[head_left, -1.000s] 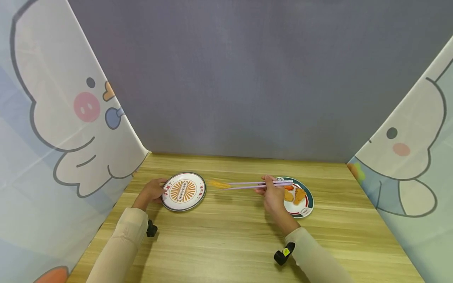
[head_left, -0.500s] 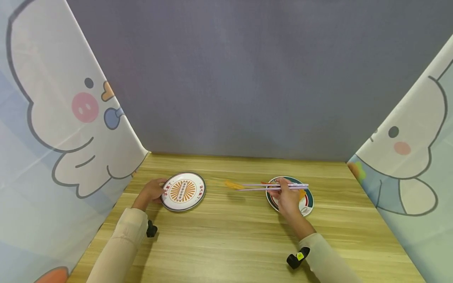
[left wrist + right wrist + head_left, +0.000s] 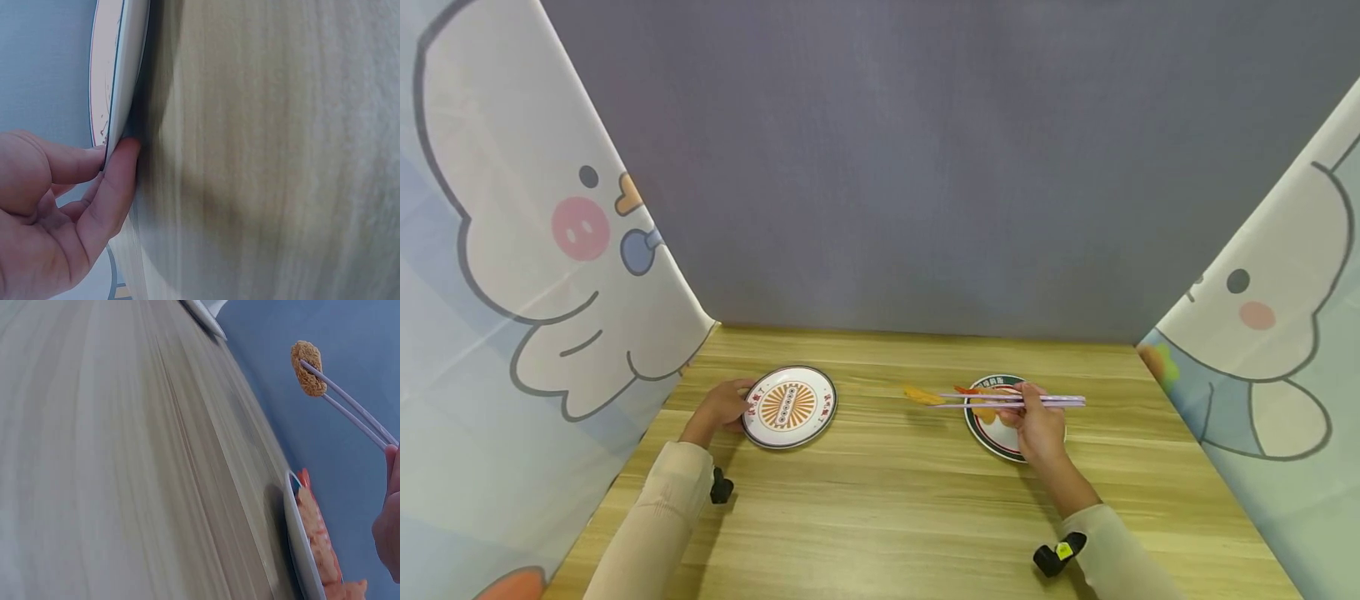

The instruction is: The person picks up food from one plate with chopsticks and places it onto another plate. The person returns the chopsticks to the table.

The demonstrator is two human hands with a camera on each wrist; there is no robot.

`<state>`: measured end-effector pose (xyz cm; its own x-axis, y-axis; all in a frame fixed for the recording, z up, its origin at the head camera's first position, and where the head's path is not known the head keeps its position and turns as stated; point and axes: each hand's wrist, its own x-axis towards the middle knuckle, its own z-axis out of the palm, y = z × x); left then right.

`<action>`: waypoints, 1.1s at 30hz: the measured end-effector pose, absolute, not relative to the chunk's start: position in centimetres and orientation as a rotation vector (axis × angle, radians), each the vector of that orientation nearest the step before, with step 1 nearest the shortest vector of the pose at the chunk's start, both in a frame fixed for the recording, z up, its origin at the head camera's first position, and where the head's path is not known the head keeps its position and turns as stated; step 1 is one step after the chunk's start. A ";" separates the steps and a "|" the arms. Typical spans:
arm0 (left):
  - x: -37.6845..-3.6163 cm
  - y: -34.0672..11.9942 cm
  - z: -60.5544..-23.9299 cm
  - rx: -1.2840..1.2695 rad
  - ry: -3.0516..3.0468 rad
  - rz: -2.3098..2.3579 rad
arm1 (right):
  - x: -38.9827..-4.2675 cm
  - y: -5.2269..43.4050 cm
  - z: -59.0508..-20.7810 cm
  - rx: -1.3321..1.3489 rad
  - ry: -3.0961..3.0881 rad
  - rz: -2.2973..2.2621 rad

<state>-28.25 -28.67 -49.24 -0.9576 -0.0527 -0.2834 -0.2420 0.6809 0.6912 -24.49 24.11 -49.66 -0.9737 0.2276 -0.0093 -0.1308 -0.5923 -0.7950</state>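
On the left, my left hand point(image 3: 724, 404) pinches the rim of a white plate point(image 3: 790, 407) with an orange sunburst print; thumb on top, fingers beneath in the left wrist view. My right hand point(image 3: 1040, 427) holds a pair of lilac chopsticks point(image 3: 1063, 402) over the second plate. Between the chopstick tips is a golden breaded piece point(image 3: 307, 367), like a nugget, in the air to the left of that plate. The right plate point(image 3: 1000, 442) has a dark green and red border and bears fried food, including a piece with a red tail point(image 3: 304, 477); my hand hides part of it.
Both plates are on a wood-grain table point(image 3: 865, 508). A grey backdrop point(image 3: 910, 183) stands behind it, with cartoon-printed panels point(image 3: 535, 250) at the left and right sides. A black wrist camera point(image 3: 1060, 554) is strapped to my right sleeve.
My right hand has moved right, carrying the breaded piece in the chopsticks away from the left plate and toward the right one. My left hand stays at its plate.
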 end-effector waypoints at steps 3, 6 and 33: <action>-28.3 -28.6 -49.2 -0.233 2.666 1.125 | -24.4 24.9 -49.7 -0.192 -1.298 2.640; -28.4 -28.7 -49.1 -0.217 2.678 1.106 | -24.3 25.6 -49.7 -0.233 -1.343 2.603; -28.5 -28.6 -49.1 -0.258 2.619 1.170 | -22.2 32.4 -50.8 -0.108 -1.221 2.650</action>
<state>-28.50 -28.58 -49.05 -0.9501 -0.0554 -0.3070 -0.2656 0.6599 0.7029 -22.17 32.41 -50.76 -0.9728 0.2302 0.0258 -0.1692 -0.6300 -0.7580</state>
